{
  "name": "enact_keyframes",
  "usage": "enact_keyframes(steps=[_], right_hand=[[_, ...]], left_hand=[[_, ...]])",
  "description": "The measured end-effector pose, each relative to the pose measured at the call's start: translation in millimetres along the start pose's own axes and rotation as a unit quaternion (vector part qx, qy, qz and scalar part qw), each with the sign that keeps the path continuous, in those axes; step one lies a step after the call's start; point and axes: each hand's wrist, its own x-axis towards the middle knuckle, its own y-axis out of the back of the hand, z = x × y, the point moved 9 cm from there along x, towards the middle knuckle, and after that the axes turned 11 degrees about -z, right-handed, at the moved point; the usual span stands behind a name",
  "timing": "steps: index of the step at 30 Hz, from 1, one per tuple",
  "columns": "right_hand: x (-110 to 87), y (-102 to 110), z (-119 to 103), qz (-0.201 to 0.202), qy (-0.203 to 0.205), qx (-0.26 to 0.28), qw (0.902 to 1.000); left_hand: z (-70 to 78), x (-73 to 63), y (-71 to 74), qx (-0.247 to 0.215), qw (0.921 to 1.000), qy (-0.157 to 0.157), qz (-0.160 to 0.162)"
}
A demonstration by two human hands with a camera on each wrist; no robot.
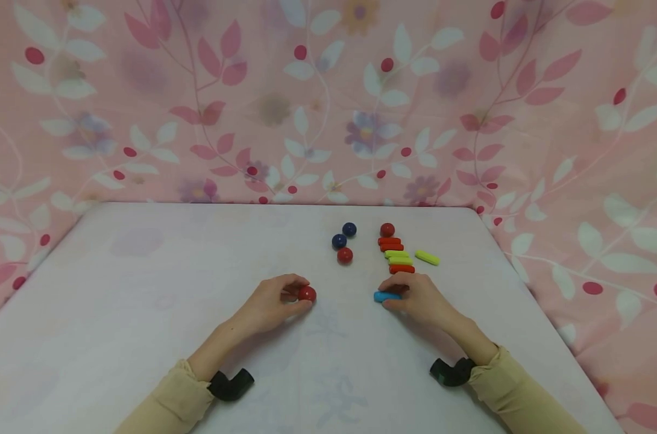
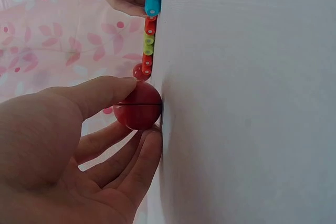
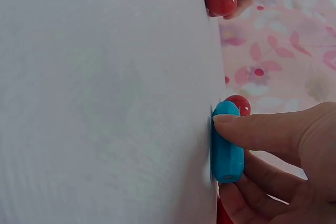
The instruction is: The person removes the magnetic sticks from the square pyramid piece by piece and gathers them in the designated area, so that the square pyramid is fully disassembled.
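In the head view my left hand [image 1: 274, 303] pinches a glossy red ball [image 1: 307, 293] on the white tabletop. The left wrist view shows the thumb on one side of that red ball [image 2: 137, 114], fingers on the other, and a dark line across it. To the right, my right hand [image 1: 422, 296] grips a blue cylindrical bead [image 1: 383, 296] between thumb and fingers. Its length shows in the right wrist view, where the blue bead [image 3: 228, 158] lies against the table. Just beyond the right hand is a red cylindrical bead [image 1: 401, 269], nearest in a column.
That column continues away with yellow-green beads [image 1: 398, 258], more red beads [image 1: 390, 242] and a red ball [image 1: 387, 229]. One yellow-green bead [image 1: 427, 257] lies apart on the right. Left of the column are two dark blue balls [image 1: 339, 241] and another red ball [image 1: 345, 256].
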Motion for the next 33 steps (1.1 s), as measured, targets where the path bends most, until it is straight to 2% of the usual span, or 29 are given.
enact_keyframes(steps=[5, 14, 25, 33], right_hand=[[-0.5, 0.0, -0.8, 0.003, -0.002, -0.008, 1.0], [-0.3, -2.2, -1.4, -0.003, 0.0, -0.023, 0.9997], [0.2, -4.7, 3.4, -0.008, 0.008, -0.016, 0.9998], [-2.6, -4.1, 3.9, -0.012, -0.002, -0.009, 0.9999]], left_hand=[[-1.7, -0.5, 1.0, 0.006, 1.0, 0.006, 0.005], [-2.1, -2.5, 1.3, 0.01, 0.9999, -0.002, -0.001], [-0.6, -5.1, 0.0, 0.028, 0.9995, -0.01, 0.008], [2.0, -5.5, -1.2, 0.019, 0.9997, -0.013, 0.004]])
